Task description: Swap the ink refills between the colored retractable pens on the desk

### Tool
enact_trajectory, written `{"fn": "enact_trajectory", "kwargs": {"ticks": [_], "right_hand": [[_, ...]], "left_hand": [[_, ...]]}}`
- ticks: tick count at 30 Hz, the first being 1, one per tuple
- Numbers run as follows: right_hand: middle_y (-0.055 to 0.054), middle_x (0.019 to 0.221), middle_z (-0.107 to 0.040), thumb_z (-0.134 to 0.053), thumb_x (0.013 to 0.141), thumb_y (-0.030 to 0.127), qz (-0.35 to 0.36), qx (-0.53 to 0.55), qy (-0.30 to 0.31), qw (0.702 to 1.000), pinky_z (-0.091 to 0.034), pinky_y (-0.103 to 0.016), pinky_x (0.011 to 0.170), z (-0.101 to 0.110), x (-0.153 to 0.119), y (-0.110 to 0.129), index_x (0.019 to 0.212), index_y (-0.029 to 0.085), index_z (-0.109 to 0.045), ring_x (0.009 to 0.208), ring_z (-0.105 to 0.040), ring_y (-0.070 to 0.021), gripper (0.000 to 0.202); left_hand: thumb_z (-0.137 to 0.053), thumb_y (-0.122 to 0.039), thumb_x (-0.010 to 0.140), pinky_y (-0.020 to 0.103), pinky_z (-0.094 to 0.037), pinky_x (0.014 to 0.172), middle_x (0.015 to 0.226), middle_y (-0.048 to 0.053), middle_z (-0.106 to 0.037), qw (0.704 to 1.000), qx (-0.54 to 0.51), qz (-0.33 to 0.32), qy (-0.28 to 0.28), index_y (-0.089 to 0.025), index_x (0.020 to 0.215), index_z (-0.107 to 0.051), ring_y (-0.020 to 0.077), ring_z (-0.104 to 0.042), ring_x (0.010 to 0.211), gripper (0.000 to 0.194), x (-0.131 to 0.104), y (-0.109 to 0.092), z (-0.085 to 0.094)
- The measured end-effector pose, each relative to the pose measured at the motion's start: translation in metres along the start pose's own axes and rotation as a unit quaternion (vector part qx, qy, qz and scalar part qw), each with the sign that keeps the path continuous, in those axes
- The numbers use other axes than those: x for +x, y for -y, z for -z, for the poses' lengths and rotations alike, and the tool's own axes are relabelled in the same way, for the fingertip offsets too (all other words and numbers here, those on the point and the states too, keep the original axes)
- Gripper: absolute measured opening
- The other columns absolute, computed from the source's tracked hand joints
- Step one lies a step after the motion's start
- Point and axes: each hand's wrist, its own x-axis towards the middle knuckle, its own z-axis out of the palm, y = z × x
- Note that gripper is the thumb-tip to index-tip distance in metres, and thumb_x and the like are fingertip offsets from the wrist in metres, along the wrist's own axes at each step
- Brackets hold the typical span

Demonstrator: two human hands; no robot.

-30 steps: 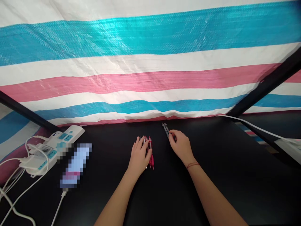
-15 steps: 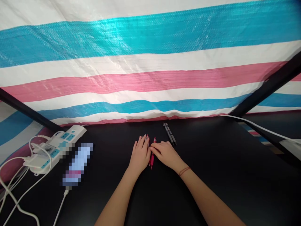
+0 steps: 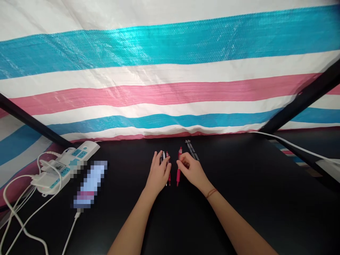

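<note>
In my right hand (image 3: pixel 193 173) a red pen (image 3: pixel 178 177) is pinched between thumb and fingers, its tip end toward me and its other end pointing at the striped sheet. My left hand (image 3: pixel 158 174) rests with fingers apart over a small bundle of pens. From that bundle, another red pen (image 3: pixel 169 181) and a white-ended pen (image 3: pixel 164 154) show between and beside the fingers; the rest is covered. Just beyond my right hand lie dark pens (image 3: pixel 191 149), side by side and partly hidden by it.
A white power strip (image 3: pixel 82 153) with plugged-in chargers and loose cables sits at the left. Beside it lies a phone (image 3: pixel 91 180), blurred out, on a white cable (image 3: pixel 69 228). The black tabletop (image 3: pixel 252 184) ends at a striped sheet (image 3: pixel 170 94) behind slanted black bars.
My right hand has moved right with the red pen, away from the bundle under my left hand. The left hand's fingers have spread a little over the other pens.
</note>
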Motion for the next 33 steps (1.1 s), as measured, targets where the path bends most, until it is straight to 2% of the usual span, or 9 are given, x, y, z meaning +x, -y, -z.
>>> {"fn": "enact_trajectory", "kwargs": {"ticks": [3, 7, 9, 12, 15, 18, 22, 29, 33], "right_hand": [[-0.002, 0.07, -0.065, -0.058, 0.08, 0.041, -0.043, 0.164, -0.06, 0.984, -0.046, -0.027, 0.052, -0.002, 0.001, 0.002, 0.074, 0.023, -0.043, 0.06, -0.06, -0.0159, 0.024], [-0.007, 0.084, -0.07, -0.069, 0.07, 0.048, -0.085, 0.294, -0.071, 0.949, -0.052, -0.028, 0.055, -0.002, 0.004, 0.009, 0.074, 0.021, -0.049, 0.068, -0.066, -0.018, 0.035], [-0.007, 0.082, -0.069, -0.068, 0.068, 0.054, -0.105, 0.309, -0.077, 0.942, -0.052, -0.028, 0.053, 0.002, 0.005, 0.011, 0.072, 0.019, -0.052, 0.065, -0.065, -0.0172, 0.039], [0.0, 0.057, -0.057, -0.057, 0.073, 0.063, -0.113, 0.3, -0.102, 0.942, -0.042, -0.023, 0.041, 0.01, 0.008, 0.01, 0.064, 0.019, -0.051, 0.044, -0.053, -0.0102, 0.046], [0.006, 0.044, -0.04, -0.056, 0.076, 0.059, -0.11, 0.274, -0.103, 0.95, -0.03, -0.021, 0.035, 0.018, 0.011, 0.007, 0.055, 0.019, -0.045, 0.037, -0.038, -0.0067, 0.047], [0.006, 0.045, -0.039, -0.06, 0.075, 0.053, -0.131, 0.276, -0.093, 0.948, -0.026, -0.021, 0.036, 0.023, 0.011, 0.008, 0.052, 0.02, -0.044, 0.038, -0.035, -0.0067, 0.044], [0.004, 0.049, -0.044, -0.059, 0.075, 0.053, -0.149, 0.27, -0.055, 0.95, -0.028, -0.022, 0.038, 0.025, 0.01, 0.01, 0.055, 0.019, -0.047, 0.04, -0.038, -0.0074, 0.041], [0.002, 0.055, -0.05, -0.051, 0.081, 0.055, -0.116, 0.19, 0.055, 0.973, -0.033, -0.022, 0.043, 0.027, 0.008, 0.009, 0.067, 0.016, -0.056, 0.046, -0.044, -0.0088, 0.042], [0.001, 0.058, -0.053, -0.054, 0.081, 0.051, -0.064, 0.173, 0.064, 0.981, -0.04, -0.024, 0.049, 0.027, 0.006, 0.01, 0.068, 0.018, -0.056, 0.051, -0.048, -0.0105, 0.036]], "left_hand": [[-0.046, -0.032, 0.089, 0.05, -0.035, 0.104, 0.131, 0.016, -0.05, 0.998, -0.028, -0.046, -0.038, -0.016, 0.118, -0.058, 0.0313, -0.034, 0.132, 0.036, 0.001, -0.008, 0.008], [-0.048, -0.032, 0.089, 0.04, -0.048, 0.09, 0.104, 0.012, -0.066, 0.994, -0.086, -0.065, 0.013, -0.018, 0.116, -0.06, 0.0239, -0.062, 0.099, 0.032, 0.003, -0.017, 0.016], [-0.045, -0.029, 0.091, 0.036, -0.051, 0.084, 0.097, 0.01, -0.067, 0.993, -0.109, -0.045, 0.026, -0.018, 0.114, -0.061, 0.0211, -0.064, 0.09, 0.03, 0.004, -0.017, 0.019], [-0.047, -0.028, 0.09, 0.033, -0.051, 0.081, 0.094, 0.009, -0.065, 0.991, -0.129, -0.031, 0.014, -0.019, 0.113, -0.062, 0.0191, -0.063, 0.086, 0.029, 0.006, -0.016, 0.025], [-0.05, -0.027, 0.088, 0.03, -0.051, 0.079, 0.093, 0.007, -0.063, 0.987, -0.156, -0.031, 0.001, -0.021, 0.114, -0.063, 0.017, -0.062, 0.082, 0.029, 0.008, -0.013, 0.031], [-0.051, -0.027, 0.087, 0.03, -0.051, 0.08, 0.096, 0.007, -0.064, 0.977, -0.212, 0.003, -0.024, -0.022, 0.113, -0.063, 0.0172, -0.063, 0.085, 0.029, 0.01, -0.011, 0.033], [-0.055, -0.037, 0.085, 0.033, -0.052, 0.083, 0.1, 0.009, -0.068, 0.934, -0.336, 0.107, -0.059, -0.019, 0.104, -0.065, 0.0197, -0.065, 0.089, 0.029, 0.011, -0.01, 0.03], [-0.071, -0.047, 0.069, 0.038, -0.053, 0.085, 0.102, 0.011, -0.07, 0.804, -0.541, 0.21, -0.132, -0.016, 0.102, -0.061, 0.0217, -0.068, 0.091, 0.046, 0.014, -0.012, 0.026], [-0.077, -0.048, 0.061, 0.041, -0.054, 0.084, 0.093, 0.011, -0.072, 0.777, -0.559, 0.249, -0.147, -0.014, 0.09, -0.061, 0.0222, -0.069, 0.084, 0.047, 0.015, -0.013, 0.03]]}}
